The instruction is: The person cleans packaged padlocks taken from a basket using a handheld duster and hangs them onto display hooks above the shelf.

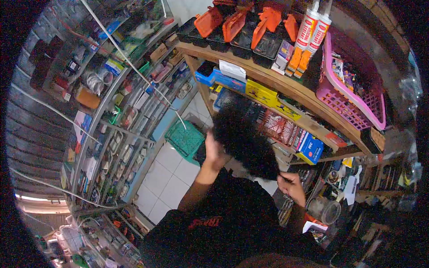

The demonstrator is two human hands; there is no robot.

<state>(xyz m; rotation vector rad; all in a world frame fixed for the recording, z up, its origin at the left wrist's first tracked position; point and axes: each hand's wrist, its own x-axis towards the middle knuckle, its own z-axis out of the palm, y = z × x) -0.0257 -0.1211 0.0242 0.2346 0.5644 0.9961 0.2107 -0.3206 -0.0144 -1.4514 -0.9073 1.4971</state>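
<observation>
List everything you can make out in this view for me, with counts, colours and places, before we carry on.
Fluffy thing: one, black, between the hands
Wooden shelf unit: one, brown, ahead
Lids: several, orange, top shelf
Sealant tubes: two, white and orange, beside the pink basket
Pink basket: one, filled, top shelf
3M box: one, blue and yellow, lower shelf
Green basket: one, floor
Floor tiles: several, white, below
Packed goods: too many to count, mixed colours, left racks
Round container: one, clear, right
Shirt: one, black, on the wearer
Hands: two, left, right, at the fluffy thing
</observation>
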